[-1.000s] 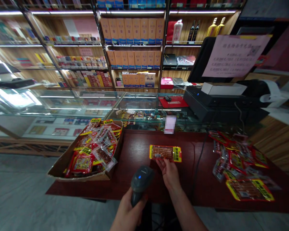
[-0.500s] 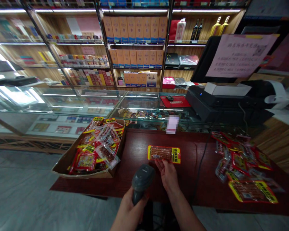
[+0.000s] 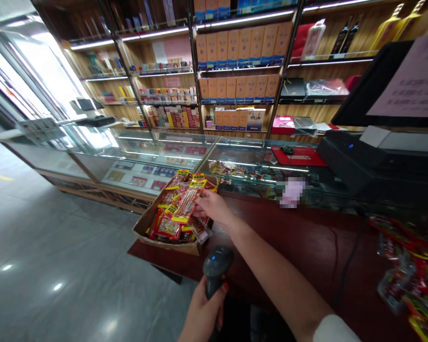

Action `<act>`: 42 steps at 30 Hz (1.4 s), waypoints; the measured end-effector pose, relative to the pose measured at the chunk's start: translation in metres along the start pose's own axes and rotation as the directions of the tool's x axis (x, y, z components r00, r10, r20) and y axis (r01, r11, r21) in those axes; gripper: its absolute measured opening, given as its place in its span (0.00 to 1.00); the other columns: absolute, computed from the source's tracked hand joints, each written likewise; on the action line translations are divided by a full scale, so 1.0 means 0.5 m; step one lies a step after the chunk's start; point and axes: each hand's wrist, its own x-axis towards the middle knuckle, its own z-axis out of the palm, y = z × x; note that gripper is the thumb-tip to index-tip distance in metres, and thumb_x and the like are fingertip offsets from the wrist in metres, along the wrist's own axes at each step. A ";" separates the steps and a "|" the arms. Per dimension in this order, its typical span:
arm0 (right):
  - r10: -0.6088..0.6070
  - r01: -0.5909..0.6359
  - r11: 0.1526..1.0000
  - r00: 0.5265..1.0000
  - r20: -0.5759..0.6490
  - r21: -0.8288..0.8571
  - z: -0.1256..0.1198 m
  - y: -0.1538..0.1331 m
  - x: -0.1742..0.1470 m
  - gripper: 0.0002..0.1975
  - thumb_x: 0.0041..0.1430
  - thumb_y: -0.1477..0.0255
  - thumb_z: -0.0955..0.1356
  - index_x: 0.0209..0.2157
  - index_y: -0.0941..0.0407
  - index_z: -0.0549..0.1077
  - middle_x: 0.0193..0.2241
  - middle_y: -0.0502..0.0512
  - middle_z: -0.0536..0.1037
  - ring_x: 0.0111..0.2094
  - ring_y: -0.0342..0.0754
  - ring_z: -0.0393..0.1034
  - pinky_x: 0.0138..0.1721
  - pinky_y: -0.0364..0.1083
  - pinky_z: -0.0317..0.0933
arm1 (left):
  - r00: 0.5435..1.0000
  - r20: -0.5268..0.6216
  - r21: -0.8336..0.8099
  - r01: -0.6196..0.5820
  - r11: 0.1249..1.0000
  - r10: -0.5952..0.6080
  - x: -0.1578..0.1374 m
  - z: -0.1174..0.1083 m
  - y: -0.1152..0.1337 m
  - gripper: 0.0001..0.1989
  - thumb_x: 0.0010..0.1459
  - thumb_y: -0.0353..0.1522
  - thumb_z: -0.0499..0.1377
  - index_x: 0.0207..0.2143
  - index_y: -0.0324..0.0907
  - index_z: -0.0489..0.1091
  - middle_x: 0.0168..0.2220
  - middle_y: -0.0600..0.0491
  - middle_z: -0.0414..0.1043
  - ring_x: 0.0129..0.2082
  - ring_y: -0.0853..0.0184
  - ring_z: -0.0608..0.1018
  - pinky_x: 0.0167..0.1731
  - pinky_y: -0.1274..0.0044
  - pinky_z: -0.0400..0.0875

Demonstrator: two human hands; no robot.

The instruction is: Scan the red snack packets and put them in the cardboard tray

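Observation:
My left hand is wrapped round the handle of a dark grey barcode scanner, held low in front of the counter with a small blue light on its head. Reaching across to the left, my right hand grips the edge of a yellow-and-red snack packet with brown sticks inside. That packet is over the open cardboard box, which holds several other snack packets in red, yellow and clear wrapping. Whether the gripped packet rests on those below, I cannot tell.
A loose pile of snack packets lies on the right of the dark red counter. Behind stand a glass display case, a red mouse pad and a black monitor. A blurred pale patch is near the glass.
My right hand has carried the snack packet from the middle of the counter leftward to the box. The view has turned left. My left hand still holds the scanner.

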 end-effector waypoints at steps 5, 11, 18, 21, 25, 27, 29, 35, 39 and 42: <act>-0.118 0.110 0.967 0.993 -0.021 -0.231 0.014 0.039 0.018 0.25 0.56 0.66 0.73 0.55 0.50 0.69 0.43 0.54 0.82 0.39 0.48 0.78 0.41 0.48 0.73 | 1.000 -0.009 0.000 -0.020 1.000 0.020 0.002 -0.010 -0.008 0.29 0.51 0.53 0.63 0.43 0.38 0.68 0.10 0.65 0.61 0.09 0.74 0.61 0.12 0.83 0.57; -0.341 -0.143 0.722 0.778 -0.528 -0.677 -0.311 0.098 -0.136 0.28 0.60 0.63 0.67 0.60 0.57 0.67 0.62 0.65 0.69 0.64 0.58 0.61 0.63 0.59 0.56 | 0.995 0.086 0.035 -0.047 0.998 0.043 0.026 -0.003 -0.033 0.32 0.50 0.55 0.63 0.43 0.37 0.68 0.12 0.64 0.62 0.10 0.74 0.63 0.12 0.83 0.58; -0.323 -0.908 0.302 0.190 -0.927 -0.292 -0.679 -0.001 -0.368 0.42 0.64 0.58 0.59 0.69 0.73 0.45 0.69 0.84 0.43 0.71 0.68 0.40 0.66 0.65 0.41 | 0.985 0.150 0.049 -0.092 0.995 0.083 0.028 0.068 -0.024 0.27 0.46 0.55 0.65 0.33 0.41 0.70 0.12 0.64 0.60 0.09 0.74 0.62 0.11 0.83 0.57; -0.307 -0.913 0.291 0.194 -0.932 -0.286 -0.744 -0.037 -0.403 0.41 0.64 0.61 0.59 0.66 0.80 0.49 0.66 0.89 0.51 0.69 0.69 0.45 0.66 0.65 0.40 | 0.984 0.130 0.029 -0.125 0.992 0.120 0.018 0.086 -0.019 0.28 0.46 0.57 0.64 0.31 0.41 0.70 0.11 0.65 0.57 0.10 0.75 0.59 0.11 0.84 0.53; -0.300 -0.912 0.230 0.267 -0.916 -0.341 -0.737 -0.025 -0.392 0.40 0.63 0.61 0.60 0.61 0.85 0.56 0.63 0.92 0.56 0.68 0.70 0.49 0.66 0.64 0.39 | 0.984 0.140 0.040 -0.114 0.993 0.108 0.011 0.089 -0.007 0.31 0.45 0.59 0.64 0.34 0.40 0.71 0.12 0.65 0.57 0.11 0.76 0.58 0.13 0.84 0.52; -0.319 -0.889 0.179 0.352 -0.880 -0.421 -0.681 0.013 -0.377 0.38 0.64 0.58 0.59 0.61 0.80 0.61 0.63 0.88 0.60 0.66 0.70 0.52 0.66 0.66 0.36 | 0.983 0.175 0.063 -0.072 0.995 0.060 0.010 0.090 0.001 0.33 0.45 0.60 0.64 0.36 0.39 0.71 0.11 0.65 0.57 0.11 0.75 0.59 0.12 0.83 0.53; -0.365 -0.827 0.105 0.484 -0.795 -0.552 -0.596 0.061 -0.367 0.36 0.66 0.56 0.58 0.59 0.73 0.67 0.61 0.85 0.65 0.63 0.71 0.58 0.64 0.72 0.31 | 0.978 0.206 0.094 -0.046 0.995 0.026 0.011 0.092 0.007 0.36 0.44 0.61 0.63 0.38 0.38 0.71 0.10 0.65 0.57 0.10 0.75 0.59 0.12 0.83 0.54; -0.399 -0.616 0.034 0.714 -0.576 -0.787 -0.413 0.118 -0.374 0.22 0.64 0.57 0.62 0.49 0.57 0.76 0.49 0.74 0.76 0.52 0.68 0.70 0.61 0.70 0.46 | 0.985 0.153 0.127 -0.094 0.987 0.075 0.016 0.091 0.004 0.38 0.45 0.63 0.60 0.38 0.37 0.70 0.11 0.66 0.57 0.10 0.75 0.59 0.12 0.84 0.54; -0.358 -0.686 0.161 0.630 -0.689 -0.710 -0.465 0.063 -0.351 0.23 0.64 0.59 0.64 0.52 0.61 0.72 0.49 0.74 0.75 0.53 0.64 0.71 0.53 0.56 0.62 | 0.985 0.129 0.128 -0.131 0.983 0.114 0.014 0.082 -0.005 0.35 0.48 0.61 0.60 0.37 0.38 0.70 0.09 0.66 0.56 0.09 0.76 0.57 0.12 0.84 0.51; -0.272 -0.735 0.155 0.610 -0.744 -0.660 -0.505 0.042 -0.323 0.33 0.58 0.62 0.71 0.58 0.68 0.65 0.48 0.76 0.76 0.51 0.63 0.73 0.50 0.52 0.65 | 0.986 0.126 0.108 -0.124 0.986 0.110 0.006 0.082 -0.003 0.34 0.49 0.60 0.61 0.38 0.38 0.70 0.10 0.66 0.56 0.09 0.76 0.57 0.12 0.84 0.51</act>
